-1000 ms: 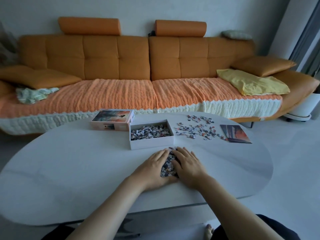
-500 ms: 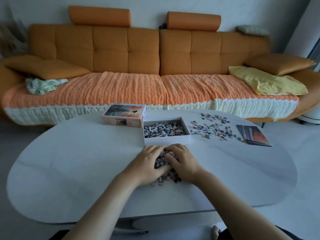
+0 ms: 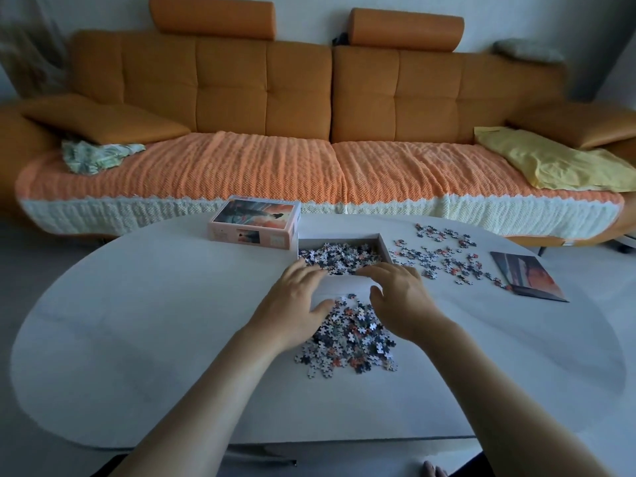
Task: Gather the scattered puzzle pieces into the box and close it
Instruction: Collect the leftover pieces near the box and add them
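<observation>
Left hand [image 3: 295,297]: fingers spread, empty, over box's near edge.
Right hand [image 3: 399,291]: fingers spread, empty, beside left hand.
Box [image 3: 385,243]: just beyond both hands, part-filled.
Near pile [image 3: 347,339]: on table [image 3: 137,321], beneath the wrists.
Scattered pieces [image 3: 444,256]: right of right hand.

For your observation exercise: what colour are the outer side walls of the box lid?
Pale pink, best seen in the head view on the lid, beside the box.
</observation>
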`<state>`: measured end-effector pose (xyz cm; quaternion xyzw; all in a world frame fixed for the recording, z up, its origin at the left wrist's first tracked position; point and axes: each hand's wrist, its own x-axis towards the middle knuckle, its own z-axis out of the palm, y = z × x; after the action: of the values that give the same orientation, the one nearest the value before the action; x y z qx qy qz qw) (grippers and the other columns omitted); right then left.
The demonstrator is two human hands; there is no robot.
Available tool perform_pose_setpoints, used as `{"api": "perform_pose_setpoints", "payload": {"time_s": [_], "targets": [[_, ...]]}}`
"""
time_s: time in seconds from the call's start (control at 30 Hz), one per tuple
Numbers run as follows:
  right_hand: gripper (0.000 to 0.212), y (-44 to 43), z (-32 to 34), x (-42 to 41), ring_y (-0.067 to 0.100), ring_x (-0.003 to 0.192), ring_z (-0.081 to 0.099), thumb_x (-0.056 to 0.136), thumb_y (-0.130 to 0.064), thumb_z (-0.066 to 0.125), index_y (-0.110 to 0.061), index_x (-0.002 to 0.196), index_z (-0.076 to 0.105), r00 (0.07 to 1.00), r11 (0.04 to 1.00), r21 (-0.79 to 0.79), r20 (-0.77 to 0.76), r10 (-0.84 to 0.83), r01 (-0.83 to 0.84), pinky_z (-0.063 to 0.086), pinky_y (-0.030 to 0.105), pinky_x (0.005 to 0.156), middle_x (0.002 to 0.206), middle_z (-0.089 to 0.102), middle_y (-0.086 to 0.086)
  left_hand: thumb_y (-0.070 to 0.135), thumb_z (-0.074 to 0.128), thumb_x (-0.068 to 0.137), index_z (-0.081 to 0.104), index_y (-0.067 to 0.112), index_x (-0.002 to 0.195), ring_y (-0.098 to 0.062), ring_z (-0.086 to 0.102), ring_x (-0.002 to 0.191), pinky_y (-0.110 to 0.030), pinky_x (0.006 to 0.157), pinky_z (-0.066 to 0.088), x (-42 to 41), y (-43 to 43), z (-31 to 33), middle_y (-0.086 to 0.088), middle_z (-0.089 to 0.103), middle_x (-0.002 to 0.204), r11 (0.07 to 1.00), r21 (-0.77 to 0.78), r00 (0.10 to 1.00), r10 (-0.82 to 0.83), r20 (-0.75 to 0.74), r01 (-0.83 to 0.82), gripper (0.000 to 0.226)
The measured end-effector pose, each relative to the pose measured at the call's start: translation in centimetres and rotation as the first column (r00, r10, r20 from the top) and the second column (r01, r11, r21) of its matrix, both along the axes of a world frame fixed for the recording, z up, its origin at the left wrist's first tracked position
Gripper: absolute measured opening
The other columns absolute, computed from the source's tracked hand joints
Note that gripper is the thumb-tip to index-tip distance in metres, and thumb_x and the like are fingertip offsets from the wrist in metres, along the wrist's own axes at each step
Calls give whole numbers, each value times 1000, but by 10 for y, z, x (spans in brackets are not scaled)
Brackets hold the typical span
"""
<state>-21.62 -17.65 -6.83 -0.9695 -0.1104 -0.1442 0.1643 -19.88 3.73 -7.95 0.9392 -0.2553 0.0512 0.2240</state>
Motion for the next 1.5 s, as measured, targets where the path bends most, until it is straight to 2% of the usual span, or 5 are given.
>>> {"api": "perform_pose_setpoints", "payload": {"time_s": [0.37, 0.53, 0.87, 1.2, 1.5], "targets": [[24, 3, 14, -24, 16, 77, 62, 84, -31, 55, -28, 104, 69, 974, 969, -121, 45, 223, -217, 50, 30, 60, 99, 59, -8, 39, 61, 91, 61, 24, 120, -10, 48, 110, -33, 92, 46, -24, -6, 11, 10, 54, 118, 992, -34, 975, -113, 189, 122, 33], [44, 12, 7, -29, 24, 92, 63, 85, -48, 51, -27, 123, 56, 957, 931, -298, -259, 132, -209, 53, 36, 74, 122, 47, -1, 48, 56, 92, 46, 29, 143, -14, 35, 126, -35, 104, 39, -28, -9, -4, 7, 44, 133, 982, 152, 993, -114, -22, 116, 56], [17, 8, 14, -18, 14, 83, 59, 82, -20, 71, -23, 99, 73, 943, 991, 13, -306, 133, -135, 50, 25, 74, 93, 63, -4, 20, 72, 87, 75, 23, 100, -6, 57, 86, -29, 81, 50, -19, -18, 4, 12, 57, 97, 989, -112, 990, -107, -87, 97, 14], [7, 1, 44, 9, -2, 68, 58, 83, -26, 75, -27, 89, 74, 976, 974, 224, -203, 83, -36, 41, 6, 55, 78, 64, -17, 17, 74, 85, 75, 24, 95, 3, 59, 86, -4, 73, 41, 17, -17, 34, 12, 65, 93, 926, -377, 999, -17, -32, 4, 12], [19, 7, 19, 51, 19, 82, 59, 95, -21, 58, -22, 108, 72, 996, 987, 152, -63, 63, -53, 43, 26, 68, 93, 59, -2, 15, 63, 93, 73, 21, 109, -11, 63, 93, -21, 81, 51, 51, -28, 20, 3, 70, 104, 954, -300, 1000, 16, 3, -14, 20]]}}
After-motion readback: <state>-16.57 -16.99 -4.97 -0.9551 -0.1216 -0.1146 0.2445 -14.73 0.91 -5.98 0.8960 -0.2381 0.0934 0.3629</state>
